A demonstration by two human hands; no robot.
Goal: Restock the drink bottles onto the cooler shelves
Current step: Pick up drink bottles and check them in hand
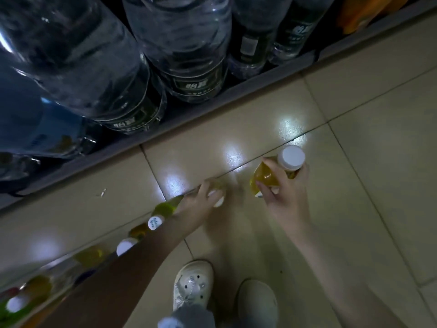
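Beige floor tiles [354, 114] fill most of my feed, with a dark shelf [212, 95] of big water bottles [184, 43] across the upper left of the frame. Right of centre I see the right hand [283, 192], fingers curled round a yellow drink bottle [266, 179]. At centre the left hand [203, 197] is blurred over a white cap [218, 201]; I cannot tell its grip. More yellow bottles [163, 209] run toward the lower left.

Single head view, tilted steeply down, close over tiled floor [354, 110] beside low shelf edge [189, 114]
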